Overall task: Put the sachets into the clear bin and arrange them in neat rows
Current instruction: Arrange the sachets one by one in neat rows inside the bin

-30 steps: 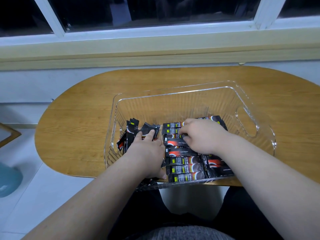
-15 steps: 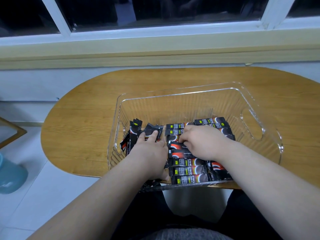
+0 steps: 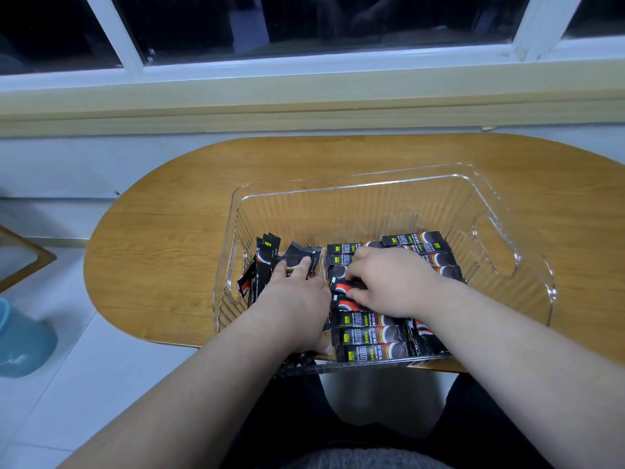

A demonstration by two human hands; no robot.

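Over toward the 5 o'clock part of the wooden table [image 3: 162,238] sits the clear bin [image 3: 338,214]. All the sachets are inside it, with a messy bunch [image 3: 267,262] leaning by the bin's 9 o'clock wall and flat rows [image 3: 372,336] running from 6 o'clock up toward 1 o'clock. So the left hand [image 3: 297,299] lies flat, fingers straight, pressing down on the messy bunch, while the right hand [image 3: 392,282] has its fingers curled, pinching one red-marked sachet [image 3: 341,285] mid-rows, just beside the left hand.
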